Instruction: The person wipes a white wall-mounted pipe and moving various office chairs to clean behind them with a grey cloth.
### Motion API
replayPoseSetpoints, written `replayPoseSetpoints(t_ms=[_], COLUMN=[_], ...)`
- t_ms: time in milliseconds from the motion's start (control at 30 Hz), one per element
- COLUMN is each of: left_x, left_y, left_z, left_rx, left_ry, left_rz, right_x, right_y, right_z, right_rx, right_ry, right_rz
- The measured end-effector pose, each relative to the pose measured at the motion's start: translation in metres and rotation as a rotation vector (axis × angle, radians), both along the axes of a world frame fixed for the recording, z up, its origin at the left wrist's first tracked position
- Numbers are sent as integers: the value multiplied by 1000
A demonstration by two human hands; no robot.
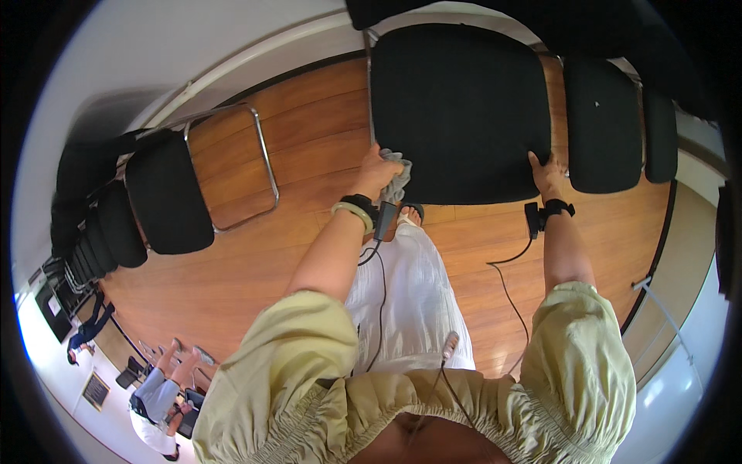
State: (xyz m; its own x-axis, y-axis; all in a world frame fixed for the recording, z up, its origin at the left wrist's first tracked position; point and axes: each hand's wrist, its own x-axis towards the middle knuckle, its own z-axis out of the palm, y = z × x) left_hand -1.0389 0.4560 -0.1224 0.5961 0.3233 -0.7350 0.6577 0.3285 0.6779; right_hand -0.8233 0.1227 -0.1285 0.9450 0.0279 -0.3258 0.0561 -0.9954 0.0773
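Note:
A black padded chair [461,110] with a chromed tube frame stands right in front of me. My left hand [377,173] is closed around a crumpled grey cloth [397,174] at the seat's near left corner. At the near right corner, my right hand [548,173] grips the edge of the seat, its thumb lying on top and its other fingers partly hidden along the side. Each wrist wears a black strapped device with a cable, and a pale bangle [355,213] circles my left forearm.
Two more black chairs [603,127] stand close on the right. On the left, past a stretch of wooden floor [313,127], a row of black chairs [168,194] runs along the wall. A metal stand [666,313] is at right. Two people [159,400] are at lower left.

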Motion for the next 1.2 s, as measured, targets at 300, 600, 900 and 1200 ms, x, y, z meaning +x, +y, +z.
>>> replayPoseSetpoints(t_ms=[300,600,900,1200], left_x=[-67,-261,-521,-641], left_y=[-5,91,303,384], left_z=[21,23,43,53], left_rx=[-63,-347,-204,-216], left_ry=[10,-116,9,-139], left_rz=[-105,31,498,1025], right_x=[-66,-308,-463,-471], right_y=[92,284,575,664], right_z=[33,11,-53,-60], right_rx=[-61,517,1070,1031], right_ry=[-295,-186,685,749], right_rz=[-23,346,-9,-139])
